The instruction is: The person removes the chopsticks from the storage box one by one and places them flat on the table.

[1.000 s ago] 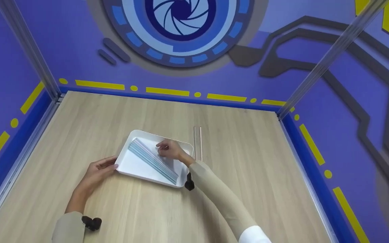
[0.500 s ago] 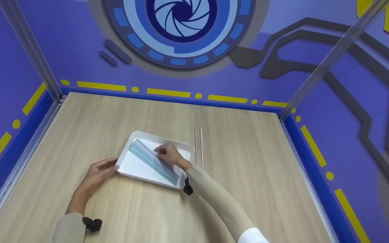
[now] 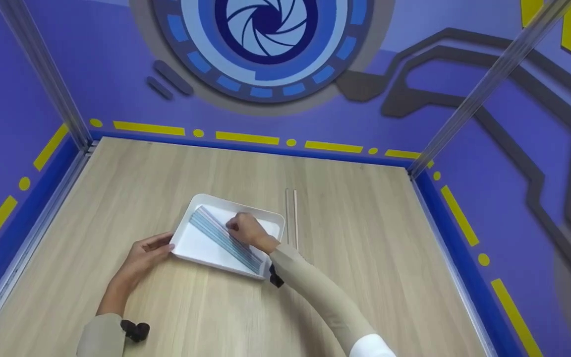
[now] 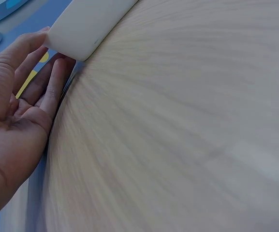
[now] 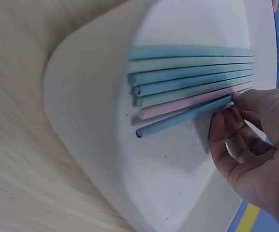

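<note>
Where a slanting row of pastel sticks (image 5: 187, 72) lies inside the white tray (image 3: 201, 248), the outermost one, a blue stick (image 5: 185, 116), is pinched by the right hand (image 3: 248, 229), thumb against it and the other fingers curled in close. At its open end it angles slightly away from its pink neighbour. The left hand (image 3: 142, 254) holds the tray's left corner, thumb on the near side, fingers loosely bent behind it rather than clenched. Just right of the tray, two thin sticks (image 3: 296, 213) lie side by side, a narrow gap between them, on the wooden table (image 3: 365, 248), near the right sleeve (image 3: 322, 295)
</note>
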A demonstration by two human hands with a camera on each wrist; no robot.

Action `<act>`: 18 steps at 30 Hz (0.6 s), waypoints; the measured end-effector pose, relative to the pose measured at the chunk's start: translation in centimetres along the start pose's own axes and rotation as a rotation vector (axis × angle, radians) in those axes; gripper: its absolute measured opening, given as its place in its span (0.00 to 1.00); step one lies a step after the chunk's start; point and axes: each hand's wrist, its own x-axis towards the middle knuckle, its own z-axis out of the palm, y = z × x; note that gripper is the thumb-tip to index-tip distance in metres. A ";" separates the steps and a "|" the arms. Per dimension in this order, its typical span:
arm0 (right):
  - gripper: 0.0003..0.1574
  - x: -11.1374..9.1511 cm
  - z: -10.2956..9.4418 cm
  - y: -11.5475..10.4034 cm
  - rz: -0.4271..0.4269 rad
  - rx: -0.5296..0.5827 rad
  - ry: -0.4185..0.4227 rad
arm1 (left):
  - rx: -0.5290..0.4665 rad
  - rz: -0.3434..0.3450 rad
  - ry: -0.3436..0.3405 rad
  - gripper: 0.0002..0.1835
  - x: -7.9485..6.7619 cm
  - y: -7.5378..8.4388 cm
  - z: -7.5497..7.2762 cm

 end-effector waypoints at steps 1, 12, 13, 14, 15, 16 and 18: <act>0.11 0.0 0.0 -0.1 0.005 -0.006 0.001 | -0.003 -0.001 0.001 0.36 0.0 0.0 0.0; 0.14 -0.2 -0.3 -0.2 0.057 0.080 0.017 | 0.004 -0.008 0.021 0.36 0.3 -0.2 0.0; 0.14 -0.3 -0.5 -0.2 0.067 0.114 0.009 | 0.002 -0.010 0.024 0.36 0.3 -0.2 0.1; 0.15 -0.3 -0.7 -0.1 0.076 0.149 0.004 | 0.002 -0.011 0.024 0.37 0.3 -0.2 0.1; 0.15 -0.3 -0.9 -0.1 0.085 0.181 -0.002 | 0.000 -0.011 0.024 0.37 0.3 -0.2 0.1; 0.15 -0.3 -1.1 -0.2 0.091 0.210 -0.008 | 0.003 -0.008 0.025 0.37 0.3 -0.2 0.0; 0.16 -0.3 -1.5 -0.2 0.086 0.238 -0.005 | -0.007 -0.004 0.023 0.36 0.3 -0.2 0.0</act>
